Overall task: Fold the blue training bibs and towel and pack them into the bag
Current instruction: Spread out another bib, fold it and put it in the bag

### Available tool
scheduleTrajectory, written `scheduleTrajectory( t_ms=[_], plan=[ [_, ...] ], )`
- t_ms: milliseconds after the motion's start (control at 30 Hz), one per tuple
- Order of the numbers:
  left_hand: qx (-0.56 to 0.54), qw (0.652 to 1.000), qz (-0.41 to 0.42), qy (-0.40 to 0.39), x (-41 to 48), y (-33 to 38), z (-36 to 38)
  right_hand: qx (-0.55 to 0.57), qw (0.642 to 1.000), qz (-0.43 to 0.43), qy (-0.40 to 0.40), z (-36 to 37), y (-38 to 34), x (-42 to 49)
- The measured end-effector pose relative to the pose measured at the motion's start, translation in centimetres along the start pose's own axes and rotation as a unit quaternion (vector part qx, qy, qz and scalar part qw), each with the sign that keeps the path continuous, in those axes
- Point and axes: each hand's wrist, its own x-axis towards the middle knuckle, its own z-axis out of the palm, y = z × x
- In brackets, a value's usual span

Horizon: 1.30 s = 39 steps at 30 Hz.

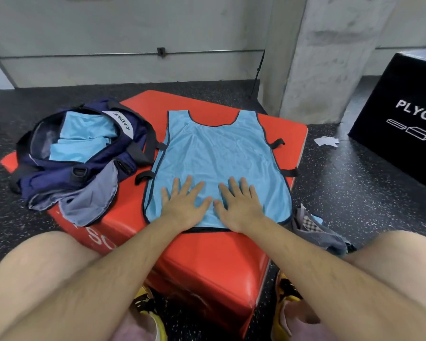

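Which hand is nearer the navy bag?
Left. The left hand presses the bib on its bag side; the right hand lies beyond it, farther from the navy bag.

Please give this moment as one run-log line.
bib: spread flat on red box | left hand: open, on bib | right hand: open, on bib | bag: open, blue fabric inside

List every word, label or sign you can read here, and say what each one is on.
"PLYOS": white letters on the black box, cut off by the picture's edge. White box outlines are drawn beneath them.
"SO": white letters on the near side of the red box. The rest of the word is hidden.
White label on the navy bag: dark print, too skewed and blurred to read with certainty.
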Motion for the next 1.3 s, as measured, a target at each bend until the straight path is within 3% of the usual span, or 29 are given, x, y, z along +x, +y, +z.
scheduleTrajectory(
  t_ms=[100,367,500,600,733,967,1167,1300],
  plan=[
    [-0.011,1.000,0.010,0.025,1.2,0.4,-0.4,0.030,0.998,-0.036,0.048,-0.5,-1.7,1.4],
    [0.014,0.997,-0.070,0.037,2.0,-6.5,-1.4,0.009,1.000,-0.016,0.011,1.5,-2.0,2.1],
    [0.043,0.994,-0.080,0.061,2.0,-5.9,-1.2,0.003,1.000,-0.014,-0.021,0.9,-2.6,2.4],
    [0.014,0.996,0.003,0.087,2.1,-2.7,-0.9,0.010,1.000,-0.024,-0.012,0.9,-3.0,2.7],
    [-0.084,0.987,0.134,0.028,2.2,1.2,-0.4,0.012,0.999,-0.041,-0.020,0.9,-2.6,2.9],
    [-0.003,0.995,0.102,0.016,2.4,2.1,0.8,0.022,1.000,0.011,-0.004,-0.8,3.5,1.7],
    [-0.079,0.977,0.198,-0.012,3.6,8.8,1.2,0.013,1.000,-0.006,-0.012,-1.5,5.1,1.1],
    [0.014,0.981,0.190,-0.021,3.6,8.4,2.6,0.005,0.999,0.032,-0.002,-1.8,8.8,0.0]
  ],
)
